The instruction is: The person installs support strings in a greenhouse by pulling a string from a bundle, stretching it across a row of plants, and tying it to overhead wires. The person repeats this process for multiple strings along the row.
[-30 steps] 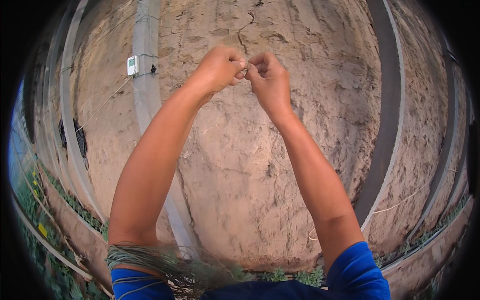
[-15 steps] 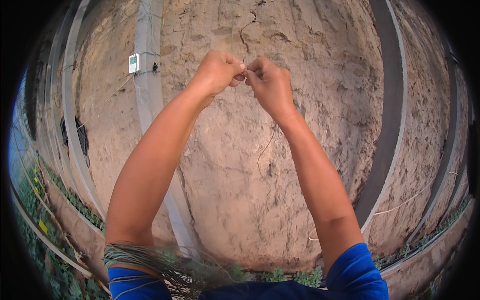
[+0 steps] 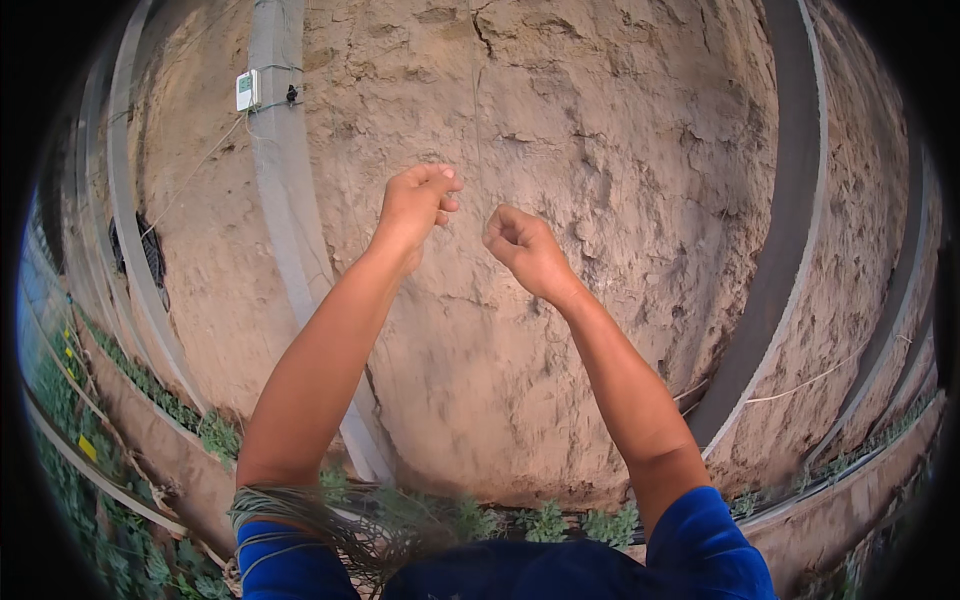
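— Where does the thin pale vertical string (image 3: 474,120) run from your hands?

— It hangs straight down the rough tan earthen wall (image 3: 600,150) from above, long axis upright, and comes down into the gap between my two raised hands. My left hand (image 3: 415,205) is nearer: thumb and fingertips are pinched narrow right beside the line, though I cannot tell whether they grip it. My right hand (image 3: 522,245) is curled into a loose fist just beside and slightly lower; I cannot tell if anything is in it.

— Anything else, left to right?

— Small yellow tags (image 3: 88,447) sit low among the green plants at far left. A small white rectangular box (image 3: 246,90) is fixed high on the pale concrete post (image 3: 285,200). A bundle of greenish twine loops (image 3: 290,505) hangs round my left upper arm.
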Demonstrator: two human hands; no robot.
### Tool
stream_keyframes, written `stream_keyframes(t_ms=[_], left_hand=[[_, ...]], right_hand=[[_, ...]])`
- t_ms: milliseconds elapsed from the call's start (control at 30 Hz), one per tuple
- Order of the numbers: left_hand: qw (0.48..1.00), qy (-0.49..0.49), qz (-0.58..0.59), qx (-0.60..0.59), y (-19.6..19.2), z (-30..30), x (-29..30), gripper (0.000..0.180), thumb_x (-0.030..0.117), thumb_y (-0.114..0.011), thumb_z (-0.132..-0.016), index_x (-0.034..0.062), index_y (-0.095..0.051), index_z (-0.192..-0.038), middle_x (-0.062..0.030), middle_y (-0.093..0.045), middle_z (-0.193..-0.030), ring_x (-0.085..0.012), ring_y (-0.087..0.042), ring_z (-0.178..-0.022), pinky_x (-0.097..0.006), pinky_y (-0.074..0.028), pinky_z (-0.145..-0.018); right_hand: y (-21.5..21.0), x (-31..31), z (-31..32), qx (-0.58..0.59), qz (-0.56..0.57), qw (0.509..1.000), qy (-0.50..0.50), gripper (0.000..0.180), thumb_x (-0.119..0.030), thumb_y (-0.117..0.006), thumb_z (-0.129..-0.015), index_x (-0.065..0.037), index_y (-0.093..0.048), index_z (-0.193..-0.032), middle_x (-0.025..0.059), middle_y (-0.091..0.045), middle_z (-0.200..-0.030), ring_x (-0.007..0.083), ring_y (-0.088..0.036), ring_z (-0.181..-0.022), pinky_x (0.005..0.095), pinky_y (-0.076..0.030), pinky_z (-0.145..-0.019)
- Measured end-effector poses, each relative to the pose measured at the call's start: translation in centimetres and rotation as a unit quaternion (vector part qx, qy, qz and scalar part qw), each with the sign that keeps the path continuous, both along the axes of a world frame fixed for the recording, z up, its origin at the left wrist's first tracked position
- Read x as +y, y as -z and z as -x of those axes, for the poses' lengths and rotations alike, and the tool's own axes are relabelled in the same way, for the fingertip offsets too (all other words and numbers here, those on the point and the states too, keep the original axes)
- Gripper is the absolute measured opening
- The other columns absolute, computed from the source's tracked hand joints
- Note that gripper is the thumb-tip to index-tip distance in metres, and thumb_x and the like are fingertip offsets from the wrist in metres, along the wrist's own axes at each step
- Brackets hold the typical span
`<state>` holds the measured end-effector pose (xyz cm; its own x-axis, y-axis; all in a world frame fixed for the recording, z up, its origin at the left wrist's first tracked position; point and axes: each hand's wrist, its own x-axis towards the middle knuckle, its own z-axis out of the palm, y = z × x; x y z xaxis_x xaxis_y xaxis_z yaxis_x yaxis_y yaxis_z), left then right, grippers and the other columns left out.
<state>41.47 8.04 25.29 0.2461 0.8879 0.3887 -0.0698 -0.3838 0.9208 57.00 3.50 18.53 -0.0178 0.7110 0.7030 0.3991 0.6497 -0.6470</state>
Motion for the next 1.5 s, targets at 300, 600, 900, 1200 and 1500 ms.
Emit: stream_keyframes(t_ms=[300, 600, 900, 1200, 1500], left_hand=[[0.999, 0.039, -0.016, -0.003, 4.5, -1.3, -1.5, 0.020, 0.022, -0.068, -0.086, 0.0015, -0.066, -0.089, 0.0013, -0.056, -0.072, -0.0048, -0.043, -0.059, -0.020, -0.036, -0.052], [0.990, 0.104, 0.070, -0.063, 3.9, 0.5, -3.7, 0.021, 0.017, -0.060, -0.092, 0.0002, -0.060, -0.104, -0.0062, -0.063, -0.081, -0.0031, -0.038, -0.048, -0.018, -0.029, -0.041], [0.985, 0.124, -0.049, 0.108, 15.2, 4.3, -4.5, 0.024, 0.012, -0.046, -0.097, 0.0044, -0.059, -0.116, 0.0003, -0.053, -0.063, -0.0053, -0.042, -0.048, -0.022, -0.034, -0.045], [0.840, -0.059, -0.209, 0.497, 29.5, 12.6, -9.9, 0.024, 0.009, -0.054, -0.085, 0.0101, -0.066, -0.106, -0.0142, -0.060, -0.059, -0.0330, -0.063, -0.057, -0.040, -0.050, -0.053], [0.775, 0.010, -0.120, 0.620, 28.0, 17.4, -14.2, 0.016, 0.006, -0.060, -0.072, 0.0091, -0.063, -0.088, -0.0151, -0.065, -0.084, -0.0343, -0.064, -0.082, -0.045, -0.051, -0.068]], right_hand=[[1.7, -0.4, 1.7, 0.078, 0.021, 0.997, -0.009, 0.012, -0.003, -0.055, -0.089, -0.004, -0.047, -0.081, -0.0001, -0.048, -0.063, 0.0071, -0.043, -0.053, 0.0245, -0.035, -0.047], [3.2, -2.7, 3.0, 0.170, 0.105, 0.975, -0.095, 0.007, -0.005, -0.053, -0.093, -0.001, -0.058, -0.090, 0.0029, -0.053, -0.060, 0.0091, -0.046, -0.048, 0.0253, -0.038, -0.045], [19.5, -5.5, 3.6, -0.299, 0.186, 0.928, -0.118, 0.017, -0.010, -0.057, -0.086, -0.008, -0.064, -0.101, 0.0164, -0.066, -0.081, 0.0335, -0.064, -0.076, 0.0422, -0.050, -0.068], [7.0, 2.1, 4.2, 0.009, 0.168, 0.971, -0.167, 0.062, -0.035, -0.052, -0.096, 0.000, -0.028, -0.141, 0.0142, -0.060, -0.114, 0.0206, -0.059, -0.096, 0.0316, -0.045, -0.089], [-9.8, 10.8, 9.7, -0.088, -0.130, 0.974, 0.161, 0.026, -0.013, -0.051, -0.091, -0.007, -0.058, -0.116, 0.0136, -0.066, -0.070, 0.0250, -0.064, -0.063, 0.0367, -0.050, -0.060]])
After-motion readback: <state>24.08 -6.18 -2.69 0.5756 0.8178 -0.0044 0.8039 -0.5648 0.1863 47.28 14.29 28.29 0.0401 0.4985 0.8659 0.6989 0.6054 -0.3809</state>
